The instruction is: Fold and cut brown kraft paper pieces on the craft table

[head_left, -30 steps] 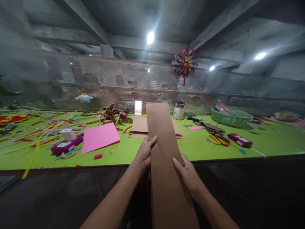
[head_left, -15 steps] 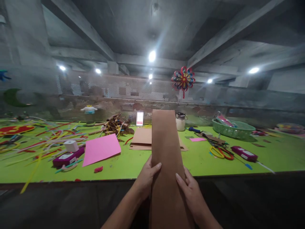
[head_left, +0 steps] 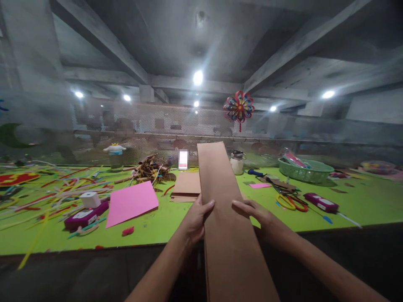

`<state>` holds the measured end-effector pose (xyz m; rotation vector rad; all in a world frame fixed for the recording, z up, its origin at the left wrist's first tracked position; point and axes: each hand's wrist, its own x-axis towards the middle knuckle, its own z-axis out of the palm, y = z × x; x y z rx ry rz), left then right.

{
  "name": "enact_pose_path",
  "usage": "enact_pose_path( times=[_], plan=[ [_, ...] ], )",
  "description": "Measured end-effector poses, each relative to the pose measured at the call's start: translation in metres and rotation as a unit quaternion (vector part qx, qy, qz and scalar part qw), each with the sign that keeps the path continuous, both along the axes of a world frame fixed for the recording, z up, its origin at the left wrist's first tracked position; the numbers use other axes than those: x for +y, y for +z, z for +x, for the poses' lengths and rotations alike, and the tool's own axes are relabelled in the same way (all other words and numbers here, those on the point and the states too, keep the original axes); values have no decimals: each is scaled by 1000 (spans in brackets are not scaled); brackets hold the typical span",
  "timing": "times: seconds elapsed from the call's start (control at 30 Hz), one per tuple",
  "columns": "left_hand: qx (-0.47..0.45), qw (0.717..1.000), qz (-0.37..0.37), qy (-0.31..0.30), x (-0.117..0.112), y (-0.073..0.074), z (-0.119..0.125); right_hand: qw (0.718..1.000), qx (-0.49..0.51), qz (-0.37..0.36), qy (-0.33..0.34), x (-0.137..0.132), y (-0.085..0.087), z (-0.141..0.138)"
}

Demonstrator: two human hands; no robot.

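Observation:
I hold a long brown cardboard strip (head_left: 226, 218) upright-tilted in front of me, its far end reaching over the green table (head_left: 176, 220). My left hand (head_left: 197, 220) grips its left edge, thumb lying across the face. My right hand (head_left: 256, 214) grips the right edge at about the same height, thumb on the face. More brown cardboard sheets (head_left: 187, 186) lie flat on the table just behind the strip.
A pink paper sheet (head_left: 130, 201) lies left of centre, beside a purple tape dispenser (head_left: 85, 214) and scattered coloured strips (head_left: 47, 188). Scissors (head_left: 288, 201), a purple box (head_left: 321, 202) and a green basket (head_left: 305, 170) sit right. A paper flower (head_left: 239, 107) hangs on the mesh wall.
My right hand slid up and outward along the strip's right edge, the arm now coming in from the right. The strip tipped slightly left. The view shifted a little.

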<state>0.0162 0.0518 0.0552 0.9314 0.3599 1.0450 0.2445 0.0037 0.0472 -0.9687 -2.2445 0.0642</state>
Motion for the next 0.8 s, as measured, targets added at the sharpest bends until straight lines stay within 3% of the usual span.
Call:
enact_pose_path(
  times=[0.13,0.3,0.47,0.6,0.8],
  plan=[
    [-4,1000,-6,-18,-3,-5,5,998,-2,-60,17,-7,7,-3],
    [5,999,-33,-11,-7,-9,8,996,20,-85,29,-10,6,-1],
    [15,999,-51,-7,-6,-10,11,995,41,-88,36,-17,1,0],
    [30,997,-66,3,-5,-11,12,996,-4,-86,30,-21,-5,1],
    [34,996,-81,-23,-13,-18,6,996,-21,-91,18,-21,-22,0]
  ],
)
